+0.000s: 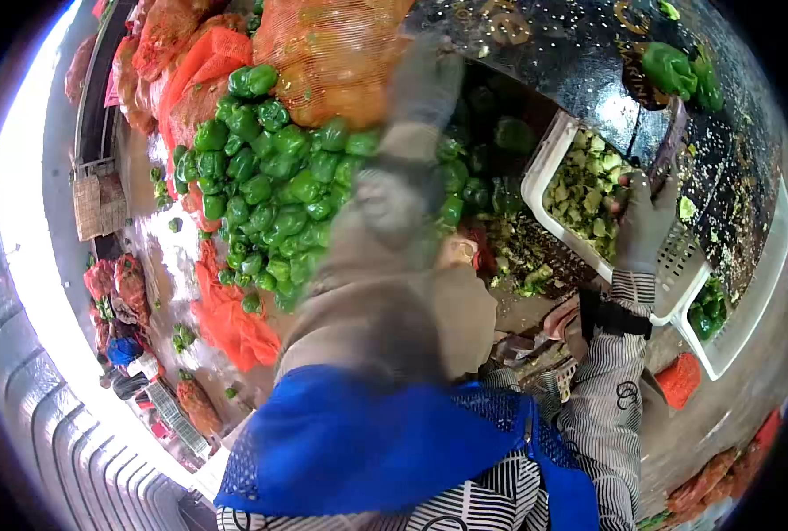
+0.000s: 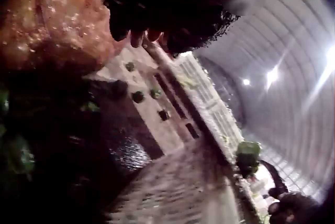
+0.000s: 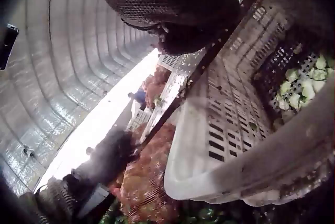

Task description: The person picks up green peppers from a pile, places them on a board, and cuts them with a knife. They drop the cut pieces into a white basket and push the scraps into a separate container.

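Note:
My left hand (image 1: 425, 88), gloved and blurred, reaches over the far edge of the green pepper pile (image 1: 279, 195), beside the dark table (image 1: 571, 53). Its bare fingertips (image 2: 137, 39) show in the left wrist view with nothing between them. Over a white plastic crate (image 1: 544, 190) with pale green pepper cuttings (image 1: 588, 177), my gloved right hand (image 1: 646, 226) grips a long narrow purplish-brown thing (image 1: 672, 137), slightly curved at its end; I cannot tell its kind. Green peppers (image 1: 668, 71) lie on the table beyond that hand.
An orange mesh sack (image 1: 323, 62) stands behind the pepper pile, with red net (image 1: 234, 310) in front of it. Pale bits are scattered over the tabletop. Another white crate (image 1: 774, 283) sits at the right. A wicker basket (image 1: 99, 199) stands far left. Another person (image 3: 107, 153) appears in the right wrist view.

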Demonstrator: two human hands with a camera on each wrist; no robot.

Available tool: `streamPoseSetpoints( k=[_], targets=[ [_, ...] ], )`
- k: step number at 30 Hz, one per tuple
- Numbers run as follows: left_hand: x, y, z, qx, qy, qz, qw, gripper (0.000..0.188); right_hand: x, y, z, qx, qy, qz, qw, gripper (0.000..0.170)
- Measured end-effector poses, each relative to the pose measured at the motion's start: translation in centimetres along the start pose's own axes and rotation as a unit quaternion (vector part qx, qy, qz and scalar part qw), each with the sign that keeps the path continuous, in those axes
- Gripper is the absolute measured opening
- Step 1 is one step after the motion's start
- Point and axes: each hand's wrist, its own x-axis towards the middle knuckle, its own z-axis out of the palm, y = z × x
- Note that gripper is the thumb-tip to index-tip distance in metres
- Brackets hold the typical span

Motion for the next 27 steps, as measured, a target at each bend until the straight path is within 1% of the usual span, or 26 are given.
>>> streamPoseSetpoints(
  k=[1, 2, 4, 5, 6, 7, 8, 9, 11, 12, 13, 15, 16, 17, 18, 19, 20, 21, 23, 24, 25, 26, 27],
  targets=[
    [-1.5, -2.9, -2.4, 0.068, -0.074, -0.070, 0.992, 0.021, -0.2, 0.1, 0.1, -0.005, 0.012, -0.011, 1.000, 0.054],
    [-3.0, -5.9, -4.7, 0.144, -0.158, -0.126, 0.969, 0.025, -0.3, 0.4, 0.3, -0.007, 0.012, -0.011, 1.000, 0.054],
    [-8.1, -11.2, -6.8, 0.068, -0.091, -0.304, 0.946, 0.034, -0.8, 1.3, 0.5, -0.069, 0.030, 0.015, 0.997, 0.049],
    [-9.8, -12.9, -7.4, 0.118, -0.097, -0.387, 0.909, 0.037, -1.0, 1.5, 0.7, -0.072, 0.030, 0.016, 0.997, 0.049],
    [-12.0, -15.7, -7.0, 0.116, -0.098, -0.389, 0.909, 0.037, -1.2, 1.6, 0.9, -0.062, 0.045, 0.021, 0.997, 0.045],
    [-14.3, -18.6, -6.3, 0.112, -0.111, -0.398, 0.904, 0.041, -1.4, 1.6, 1.1, -0.051, 0.059, 0.024, 0.997, 0.041],
    [-14.9, -19.2, -6.3, 0.108, -0.124, -0.408, 0.898, 0.045, -1.6, 1.9, 1.0, -0.011, 0.045, 0.020, 0.999, 0.035],
    [-15.1, -19.7, -5.7, 0.106, -0.123, -0.409, 0.898, 0.045, -2.0, 1.8, 0.9, -0.013, 0.044, 0.018, 0.999, 0.035],
    [-14.4, -18.3, -5.7, 0.170, -0.156, -0.447, 0.864, 0.053, -2.8, 1.6, 0.9, -0.004, 0.056, -0.024, 0.998, 0.032],
    [-14.9, -19.6, -5.8, 0.150, -0.169, -0.438, 0.870, 0.061, -2.9, 1.6, 1.3, -0.020, 0.067, -0.022, 0.997, 0.031],
    [-14.3, -18.7, -6.0, 0.151, -0.168, -0.440, 0.869, 0.061, -3.2, 1.5, 1.3, -0.020, 0.065, -0.022, 0.997, 0.031],
    [-11.9, -15.6, -6.5, 0.205, -0.251, -0.471, 0.821, 0.069, -4.3, 1.2, 0.7, -0.029, 0.079, -0.028, 0.996, 0.032],
    [-11.5, -15.5, -6.7, 0.179, -0.282, -0.468, 0.818, 0.076, -4.5, 1.5, 0.0, -0.019, 0.049, -0.019, 0.998, 0.032],
    [-11.4, -15.0, -6.8, 0.180, -0.282, -0.467, 0.819, 0.076, -4.6, 1.9, -0.4, -0.019, 0.051, -0.019, 0.998, 0.032],
    [-11.5, -14.2, -6.7, 0.197, -0.324, -0.448, 0.809, 0.076, -4.7, 2.4, -0.8, -0.024, 0.063, 0.004, 0.998, 0.034],
    [-12.5, -15.2, -5.9, 0.174, -0.283, -0.464, 0.821, 0.076, -4.8, 2.6, -1.2, -0.030, 0.075, 0.026, 0.996, 0.036],
    [-13.0, -15.4, -5.5, 0.150, -0.242, -0.477, 0.831, 0.076, -5.2, 2.3, -1.5, -0.040, 0.046, 0.003, 0.998, 0.040],
    [-13.7, -15.7, -5.4, 0.148, -0.243, -0.473, 0.834, 0.076, -5.4, 2.3, -1.9, -0.040, 0.051, 0.001, 0.998, 0.040],
    [-14.7, -14.6, -6.7, 0.107, -0.226, -0.457, 0.854, 0.074, -5.8, 2.5, -2.5, -0.052, 0.057, 0.039, 0.996, 0.043],
    [-16.7, -17.1, -5.5, 0.108, -0.200, -0.438, 0.870, 0.072, -6.0, 2.1, -2.6, -0.058, 0.052, 0.044, 0.996, 0.043],
    [-17.2, -16.5, -5.9, 0.079, -0.195, -0.441, 0.873, 0.068, -6.1, 2.3, -2.9, -0.058, 0.056, 0.044, 0.996, 0.043],
    [-17.5, -16.0, -6.2, 0.078, -0.198, -0.439, 0.873, 0.068, -6.2, 2.7, -3.2, -0.073, 0.052, 0.026, 0.996, 0.043],
    [-17.5, -15.4, -6.4, 0.009, -0.193, -0.466, 0.863, 0.068, -6.2, 2.8, -3.5, -0.089, 0.049, 0.007, 0.995, 0.043]
  ],
)
